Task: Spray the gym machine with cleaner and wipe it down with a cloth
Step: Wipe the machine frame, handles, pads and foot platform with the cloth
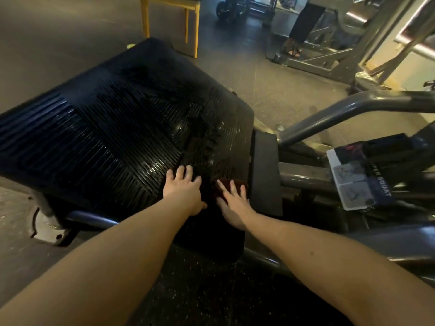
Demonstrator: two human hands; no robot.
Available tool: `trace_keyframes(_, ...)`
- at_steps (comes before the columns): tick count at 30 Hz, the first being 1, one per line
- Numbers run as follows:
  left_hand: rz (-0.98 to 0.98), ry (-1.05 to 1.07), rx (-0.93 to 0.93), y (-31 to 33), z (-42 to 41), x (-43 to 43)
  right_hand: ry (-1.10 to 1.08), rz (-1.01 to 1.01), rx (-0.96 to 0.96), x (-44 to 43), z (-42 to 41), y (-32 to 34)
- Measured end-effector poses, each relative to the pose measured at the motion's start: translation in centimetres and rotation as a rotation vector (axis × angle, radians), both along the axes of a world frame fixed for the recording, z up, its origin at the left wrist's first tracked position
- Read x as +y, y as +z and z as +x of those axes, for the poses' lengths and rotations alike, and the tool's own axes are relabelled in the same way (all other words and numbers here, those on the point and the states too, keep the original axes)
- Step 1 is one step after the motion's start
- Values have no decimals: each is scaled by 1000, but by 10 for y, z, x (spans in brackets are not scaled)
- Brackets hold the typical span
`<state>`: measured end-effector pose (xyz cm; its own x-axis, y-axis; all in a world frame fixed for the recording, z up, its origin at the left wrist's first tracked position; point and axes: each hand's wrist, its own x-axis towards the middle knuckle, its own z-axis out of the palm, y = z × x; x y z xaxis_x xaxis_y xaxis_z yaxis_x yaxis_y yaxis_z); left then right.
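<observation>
Now a dark cloth [238, 184] is pressed flat beneath the straight fingers of the right hand [233, 203] at the ribbed footplate's [106, 137] near right corner; the left hand [183, 191] is laid beside it, fingers spread wide, holding nothing.

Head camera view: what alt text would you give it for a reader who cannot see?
A person's right hand presses a dark red cloth flat onto the wet, ribbed black footplate of a squat machine, the left hand resting spread beside it. Grey frame tubes run off to the right.
</observation>
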<state>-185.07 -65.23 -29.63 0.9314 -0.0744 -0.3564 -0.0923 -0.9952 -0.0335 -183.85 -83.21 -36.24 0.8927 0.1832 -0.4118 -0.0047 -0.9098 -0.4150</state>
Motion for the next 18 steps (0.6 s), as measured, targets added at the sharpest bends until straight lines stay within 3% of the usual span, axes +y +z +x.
trace_keyframes(5,10,61,-131,1,23,-16,41,89,-71,-13,12,-11)
trace_keyframes(18,39,92,-73,-14,33,-8,-37,155,-257,-33,180,-25)
